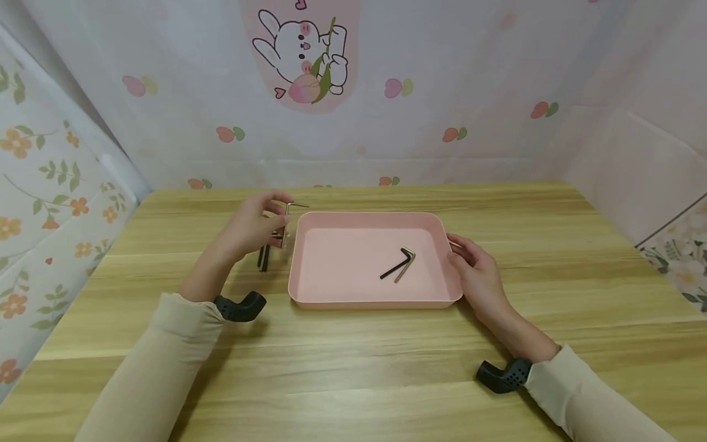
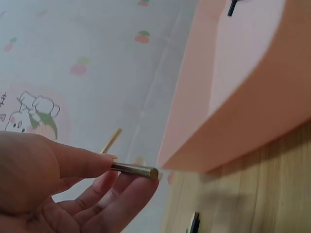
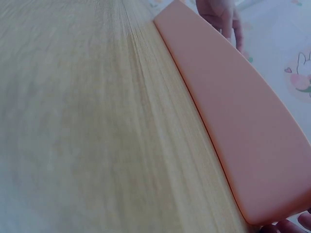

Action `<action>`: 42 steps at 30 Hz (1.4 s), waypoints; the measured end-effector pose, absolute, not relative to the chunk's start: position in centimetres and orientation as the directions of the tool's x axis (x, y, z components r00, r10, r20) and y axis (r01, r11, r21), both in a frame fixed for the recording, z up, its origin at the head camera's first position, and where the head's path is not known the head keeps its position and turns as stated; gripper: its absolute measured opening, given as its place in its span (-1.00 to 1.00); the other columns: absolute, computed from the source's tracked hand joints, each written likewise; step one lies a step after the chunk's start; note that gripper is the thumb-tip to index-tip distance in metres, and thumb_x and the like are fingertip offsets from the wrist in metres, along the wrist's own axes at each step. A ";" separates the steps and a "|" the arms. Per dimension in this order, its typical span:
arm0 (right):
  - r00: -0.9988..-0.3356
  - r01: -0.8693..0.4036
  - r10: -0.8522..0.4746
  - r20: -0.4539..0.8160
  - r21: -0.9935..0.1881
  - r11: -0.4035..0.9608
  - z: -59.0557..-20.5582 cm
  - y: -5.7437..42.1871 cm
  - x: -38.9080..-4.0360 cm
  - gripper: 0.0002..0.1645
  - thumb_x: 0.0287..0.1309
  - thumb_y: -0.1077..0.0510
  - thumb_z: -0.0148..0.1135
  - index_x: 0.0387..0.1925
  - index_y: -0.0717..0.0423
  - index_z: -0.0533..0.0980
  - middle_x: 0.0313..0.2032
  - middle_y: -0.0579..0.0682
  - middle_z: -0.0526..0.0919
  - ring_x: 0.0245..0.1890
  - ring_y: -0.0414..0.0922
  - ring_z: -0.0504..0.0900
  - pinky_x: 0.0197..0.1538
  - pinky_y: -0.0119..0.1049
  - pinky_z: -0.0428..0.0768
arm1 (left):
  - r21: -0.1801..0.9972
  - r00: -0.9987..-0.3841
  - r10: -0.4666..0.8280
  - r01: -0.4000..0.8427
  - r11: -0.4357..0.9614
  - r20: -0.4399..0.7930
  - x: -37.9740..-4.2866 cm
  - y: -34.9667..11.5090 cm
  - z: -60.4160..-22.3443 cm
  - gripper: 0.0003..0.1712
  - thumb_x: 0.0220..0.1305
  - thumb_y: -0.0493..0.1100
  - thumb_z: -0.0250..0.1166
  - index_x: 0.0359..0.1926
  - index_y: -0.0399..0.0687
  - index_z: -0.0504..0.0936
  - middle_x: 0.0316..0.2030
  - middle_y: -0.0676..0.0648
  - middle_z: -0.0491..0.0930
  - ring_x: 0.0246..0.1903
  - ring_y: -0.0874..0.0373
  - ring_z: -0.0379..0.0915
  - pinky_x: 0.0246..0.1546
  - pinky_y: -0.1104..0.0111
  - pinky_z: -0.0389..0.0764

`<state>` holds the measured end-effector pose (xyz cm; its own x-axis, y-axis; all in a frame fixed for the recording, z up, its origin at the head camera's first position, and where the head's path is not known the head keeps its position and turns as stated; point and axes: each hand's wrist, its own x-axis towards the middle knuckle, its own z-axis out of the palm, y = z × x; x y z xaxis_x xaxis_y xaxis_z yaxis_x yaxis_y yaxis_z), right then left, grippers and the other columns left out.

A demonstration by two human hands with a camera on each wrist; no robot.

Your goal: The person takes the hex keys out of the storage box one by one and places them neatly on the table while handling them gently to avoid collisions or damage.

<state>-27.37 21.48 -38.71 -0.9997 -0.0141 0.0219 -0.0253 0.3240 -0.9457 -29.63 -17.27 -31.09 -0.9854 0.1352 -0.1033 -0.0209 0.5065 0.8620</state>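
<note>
My left hand (image 1: 255, 226) pinches a brass-coloured hex key (image 1: 285, 228) between thumb and fingers, just beyond the left side of a pink tray (image 1: 375, 304). Its short arm points right; in the left wrist view the key's thick end (image 2: 138, 169) lies along a finger. My right hand (image 1: 482, 277) holds the tray's right side, thumb at the rim and fingers against the outer wall. Inside the tray, right of its middle, a black hex key (image 1: 392, 270) and a brass-coloured one (image 1: 405, 270) lie with their bends together. Beneath my left hand are dark hex keys (image 1: 264, 258), partly hidden.
The wooden table (image 1: 342, 374) carries the tray near its back half. A patterned curtain (image 1: 420, 147) hangs behind the table edge. Black angled pieces, one on the left wrist (image 1: 241, 307) and one on the right wrist (image 1: 504, 376), stick out over the table.
</note>
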 end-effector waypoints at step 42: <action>-1.000 -0.015 -0.018 0.009 -0.944 0.331 -38.6 21.4 -27.3 -0.43 0.53 0.16 -0.04 0.49 0.13 0.27 0.36 0.24 0.44 0.27 -0.14 0.49 0.03 -0.73 0.51 | 0.768 -0.981 -0.050 -0.178 0.615 -0.187 -30.4 -21.8 -34.6 -0.61 0.40 -0.34 0.16 0.20 -0.39 0.52 0.02 -0.44 0.61 -0.37 0.20 0.61 -0.36 0.33 0.77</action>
<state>-27.30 21.45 -38.57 -0.9998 -0.0177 0.0093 -0.0147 0.3307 -0.9436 -30.40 -21.77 -34.62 -0.9811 -0.0505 -0.1868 -0.1779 0.6153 0.7679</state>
